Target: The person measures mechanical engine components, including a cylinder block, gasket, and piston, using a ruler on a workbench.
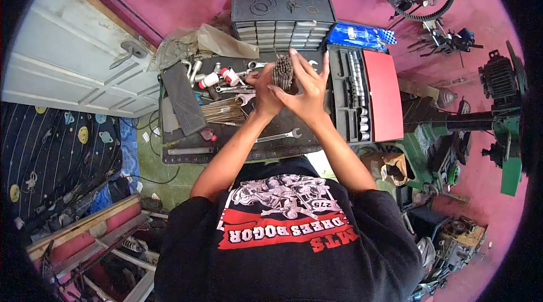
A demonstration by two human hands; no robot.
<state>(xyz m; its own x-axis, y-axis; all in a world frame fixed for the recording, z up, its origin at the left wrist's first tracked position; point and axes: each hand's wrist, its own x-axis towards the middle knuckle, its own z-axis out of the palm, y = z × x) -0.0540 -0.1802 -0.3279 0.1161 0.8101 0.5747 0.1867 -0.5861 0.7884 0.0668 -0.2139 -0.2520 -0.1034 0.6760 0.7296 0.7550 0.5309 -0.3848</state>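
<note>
A dark, ridged bundle (pixel 282 72), which looks like a coiled chain, is held up over the workbench between my two hands. On its left side, my left hand (pixel 267 96) is closed around it. My right hand (pixel 306 90) spans it from the right, thumb at the lower end and index finger near the top, the other fingers spread. Beneath and around them lie several wrenches, a large open-end wrench (pixel 280 136), a fan of thin brownish rods (pixel 222 110) and two red-and-white bottles (pixel 219 79).
A small-drawer cabinet (pixel 283 14) stands at the back of the bench. To the right are an open socket set (pixel 355 84) with a red lid panel (pixel 383 95) and a blue package (pixel 360 36). A dark slab (pixel 184 100) lies left. Green machinery (pixel 424 152) stands right.
</note>
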